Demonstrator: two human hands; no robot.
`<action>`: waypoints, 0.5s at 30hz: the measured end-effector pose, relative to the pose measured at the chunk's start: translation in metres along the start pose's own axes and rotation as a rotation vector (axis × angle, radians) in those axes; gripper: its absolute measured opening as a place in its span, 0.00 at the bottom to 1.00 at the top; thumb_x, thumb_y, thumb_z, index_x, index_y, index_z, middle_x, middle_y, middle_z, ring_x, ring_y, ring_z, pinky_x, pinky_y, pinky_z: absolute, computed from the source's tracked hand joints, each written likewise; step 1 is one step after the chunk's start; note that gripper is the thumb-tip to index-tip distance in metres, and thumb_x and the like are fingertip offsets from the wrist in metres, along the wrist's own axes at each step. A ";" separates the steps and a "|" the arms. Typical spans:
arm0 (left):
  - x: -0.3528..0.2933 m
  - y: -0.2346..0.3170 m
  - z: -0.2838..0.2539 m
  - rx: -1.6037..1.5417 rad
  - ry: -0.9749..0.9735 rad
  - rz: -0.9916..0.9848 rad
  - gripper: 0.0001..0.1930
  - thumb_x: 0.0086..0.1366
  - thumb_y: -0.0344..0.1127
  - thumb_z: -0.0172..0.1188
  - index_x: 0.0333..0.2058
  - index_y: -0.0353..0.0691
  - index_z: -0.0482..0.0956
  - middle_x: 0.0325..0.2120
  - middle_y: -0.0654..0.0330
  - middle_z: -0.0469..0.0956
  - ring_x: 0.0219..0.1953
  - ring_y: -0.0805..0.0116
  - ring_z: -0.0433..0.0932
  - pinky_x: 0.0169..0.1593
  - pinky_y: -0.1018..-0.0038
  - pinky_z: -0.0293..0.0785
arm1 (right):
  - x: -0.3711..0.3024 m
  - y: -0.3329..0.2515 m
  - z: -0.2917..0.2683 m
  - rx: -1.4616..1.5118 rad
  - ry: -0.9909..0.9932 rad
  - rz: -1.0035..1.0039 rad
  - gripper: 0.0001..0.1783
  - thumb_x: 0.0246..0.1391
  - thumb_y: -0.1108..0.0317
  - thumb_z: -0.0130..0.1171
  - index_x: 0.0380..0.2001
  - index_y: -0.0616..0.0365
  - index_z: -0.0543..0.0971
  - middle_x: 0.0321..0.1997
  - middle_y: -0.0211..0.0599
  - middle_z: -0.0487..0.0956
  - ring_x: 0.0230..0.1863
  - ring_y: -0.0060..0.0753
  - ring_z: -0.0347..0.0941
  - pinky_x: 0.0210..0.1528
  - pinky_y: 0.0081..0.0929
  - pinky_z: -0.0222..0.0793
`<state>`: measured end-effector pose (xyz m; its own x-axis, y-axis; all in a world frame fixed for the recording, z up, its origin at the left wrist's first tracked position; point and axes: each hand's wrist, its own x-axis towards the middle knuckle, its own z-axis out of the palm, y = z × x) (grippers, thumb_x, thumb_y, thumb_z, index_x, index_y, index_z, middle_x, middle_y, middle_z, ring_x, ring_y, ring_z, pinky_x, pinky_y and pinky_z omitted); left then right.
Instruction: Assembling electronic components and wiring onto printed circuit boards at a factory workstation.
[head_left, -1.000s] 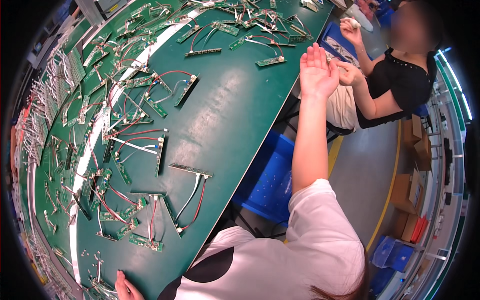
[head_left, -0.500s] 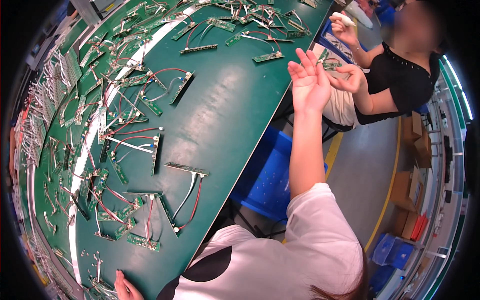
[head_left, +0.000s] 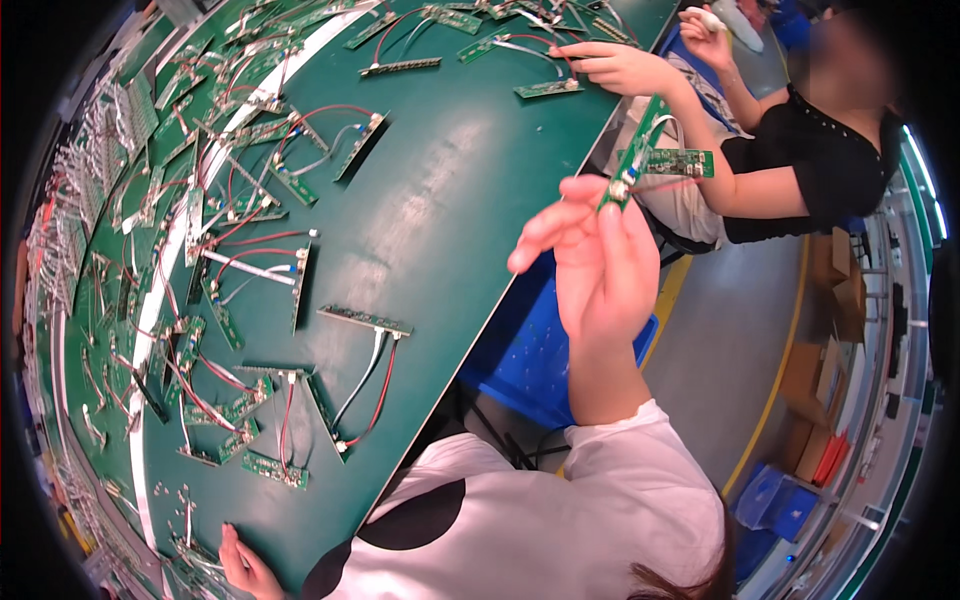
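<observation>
Slanting green circuit board (head_left: 636,145), white-wired

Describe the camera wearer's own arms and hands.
The left hand and right hand wear no gloves. The right arm has a short white sleeve, part of a white top with black patches. The left sleeve cannot be made out.

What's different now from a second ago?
The right hand, open-palmed before, now pinches a wired green circuit board and has drawn back toward the body. The co-worker's nearer hand has moved left, over the green table. The left hand stayed low by the table.
</observation>
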<state>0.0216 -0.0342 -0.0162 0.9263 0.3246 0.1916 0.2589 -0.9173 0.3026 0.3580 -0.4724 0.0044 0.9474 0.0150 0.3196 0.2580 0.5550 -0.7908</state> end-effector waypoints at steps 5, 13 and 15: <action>0.009 0.001 0.005 -0.067 0.077 -0.004 0.12 0.63 0.23 0.43 0.40 0.28 0.74 0.35 0.48 0.77 0.39 0.54 0.75 0.44 0.65 0.69 | -0.028 -0.024 0.031 -0.020 -0.220 0.127 0.16 0.63 0.66 0.36 0.44 0.70 0.66 0.33 0.49 0.76 0.31 0.37 0.75 0.39 0.30 0.70; 0.039 0.061 -0.009 -0.296 0.274 0.080 0.11 0.63 0.22 0.43 0.37 0.27 0.75 0.26 0.51 0.71 0.22 0.68 0.68 0.27 0.78 0.65 | -0.038 -0.027 0.077 0.009 -0.533 0.168 0.16 0.62 0.66 0.37 0.40 0.69 0.71 0.27 0.51 0.78 0.25 0.39 0.73 0.32 0.35 0.64; 0.066 0.095 -0.007 -0.541 0.178 0.065 0.10 0.62 0.24 0.46 0.37 0.28 0.76 0.26 0.52 0.72 0.21 0.69 0.69 0.26 0.79 0.65 | -0.043 -0.026 0.084 -0.040 -0.670 0.109 0.16 0.62 0.69 0.35 0.46 0.67 0.68 0.31 0.50 0.77 0.25 0.40 0.75 0.30 0.35 0.65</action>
<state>0.1057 -0.0980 0.0315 0.8630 0.3486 0.3657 -0.0170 -0.7034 0.7106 0.2951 -0.4172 0.0553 0.6498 0.5887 0.4808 0.1865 0.4897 -0.8517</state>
